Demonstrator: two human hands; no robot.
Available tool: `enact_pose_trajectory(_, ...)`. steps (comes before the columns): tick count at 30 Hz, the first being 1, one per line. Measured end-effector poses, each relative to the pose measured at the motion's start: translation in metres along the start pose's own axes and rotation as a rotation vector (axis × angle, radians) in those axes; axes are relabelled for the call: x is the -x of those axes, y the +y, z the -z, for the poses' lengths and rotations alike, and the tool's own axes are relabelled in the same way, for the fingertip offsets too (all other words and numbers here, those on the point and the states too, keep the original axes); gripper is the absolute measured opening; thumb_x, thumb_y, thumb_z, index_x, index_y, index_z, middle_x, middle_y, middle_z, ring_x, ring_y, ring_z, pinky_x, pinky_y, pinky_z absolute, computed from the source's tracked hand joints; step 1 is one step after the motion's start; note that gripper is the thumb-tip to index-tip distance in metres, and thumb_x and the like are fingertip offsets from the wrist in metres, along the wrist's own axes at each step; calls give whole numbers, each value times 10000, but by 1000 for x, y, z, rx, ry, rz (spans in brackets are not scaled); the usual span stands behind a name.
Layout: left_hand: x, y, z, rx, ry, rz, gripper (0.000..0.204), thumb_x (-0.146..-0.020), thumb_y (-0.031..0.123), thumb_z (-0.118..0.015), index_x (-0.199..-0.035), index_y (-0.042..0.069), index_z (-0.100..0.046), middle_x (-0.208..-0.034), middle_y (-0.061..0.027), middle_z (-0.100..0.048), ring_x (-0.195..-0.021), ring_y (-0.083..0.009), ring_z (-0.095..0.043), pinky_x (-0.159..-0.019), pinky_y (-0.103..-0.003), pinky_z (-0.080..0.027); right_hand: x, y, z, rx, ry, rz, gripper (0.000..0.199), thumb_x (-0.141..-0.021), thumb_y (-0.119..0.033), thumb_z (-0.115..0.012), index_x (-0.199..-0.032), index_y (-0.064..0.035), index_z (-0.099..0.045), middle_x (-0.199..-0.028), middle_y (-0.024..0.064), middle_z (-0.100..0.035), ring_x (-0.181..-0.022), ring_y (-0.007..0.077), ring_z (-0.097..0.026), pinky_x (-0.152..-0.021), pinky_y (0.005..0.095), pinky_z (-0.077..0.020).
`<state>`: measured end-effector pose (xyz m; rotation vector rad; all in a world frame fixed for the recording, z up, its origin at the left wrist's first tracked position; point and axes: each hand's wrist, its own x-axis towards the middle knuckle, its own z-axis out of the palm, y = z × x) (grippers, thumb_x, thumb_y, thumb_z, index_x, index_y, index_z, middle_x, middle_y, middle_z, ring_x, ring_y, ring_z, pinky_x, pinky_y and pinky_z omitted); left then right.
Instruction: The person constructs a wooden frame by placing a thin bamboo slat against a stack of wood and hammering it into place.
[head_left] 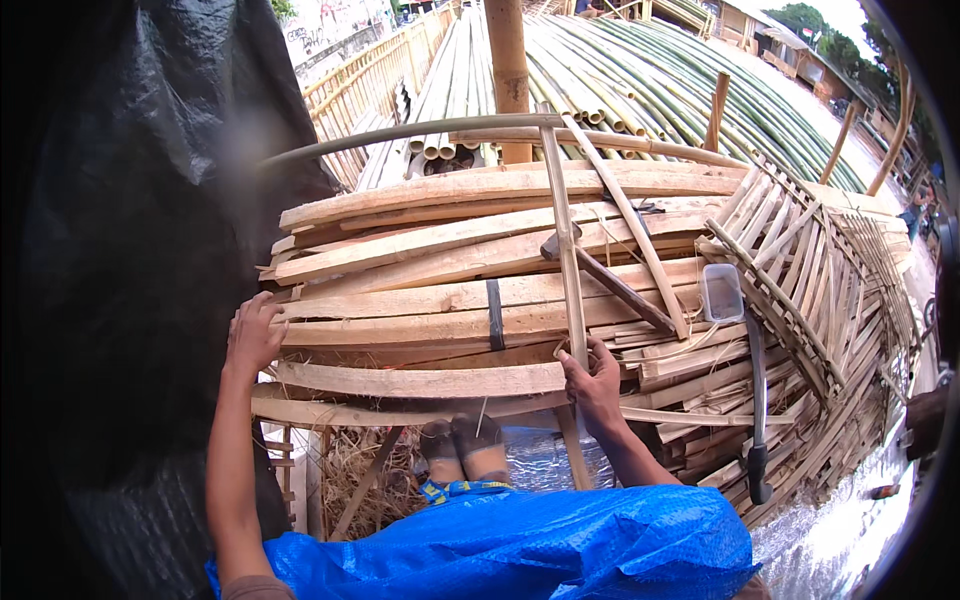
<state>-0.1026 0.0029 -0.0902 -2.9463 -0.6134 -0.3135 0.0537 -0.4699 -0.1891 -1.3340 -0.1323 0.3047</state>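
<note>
My right hand (pixel 595 385) is closed round the lower end of a flat bamboo strip (pixel 560 225), which stands up across the bench. At the left, my left hand (pixel 254 337) has its fingers curled over the end of a wooden plank (pixel 400 331); its thumb is hidden. The planks lie crosswise in front of me as a bench top, with a black band (pixel 495 315) round one of them. Behind the upright strip, a hammer (pixel 625 288) with a dark handle lies on the planks. Another thin strip (pixel 630 225) slants down to the right from the upright strip's top.
Right of the hammer stands a clear plastic tub (pixel 722 293). A machete (pixel 758 410) with a black handle hangs beside stacked slatted bamboo panels (pixel 800 280). A bamboo post (pixel 508 75) rises at the back, before long green poles (pixel 680 95). Black sheeting (pixel 150 280) covers the left side.
</note>
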Motion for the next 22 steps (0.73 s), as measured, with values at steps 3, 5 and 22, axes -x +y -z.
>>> enact_pose_trajectory(3, 6, -3, -6, 47, -92, 28, 280, -846, 213, -701, -1098, 97, -662, -1340, -106, -539, -1257, -330, -504, -1016, -464, -443, -6, 4, -6, -28, -13, 34, 227, -933, -126, -674, -1076, -53, -514, -625, -69, -458, -471, 7, -383, -410, 203, -298)
enact_pose_trajectory(5, 9, -3, -11, 55, -162, 61, 277, -847, 215, -703, -1089, 87, -664, -1326, -120, -552, -1245, -347, -515, -1018, -446, -450, -8, 8, -10, -25, -20, 65, 225, -932, -122, -674, -1069, -57, -509, -624, -72, -455, -472, 9, -384, -411, 204, -298)
enact_pose_trajectory(22, 10, 15, -33, 179, -382, -37, 306, -862, 254, -689, -1088, 48, -665, -1103, -155, -677, -1044, -336, -633, -910, -424, -500, 85, 97, 37, 80, -91, -304, 378, -911, -103, -680, -1234, 4, -517, -882, 54, -629, -715, 82, -559, -593, 228, -454)
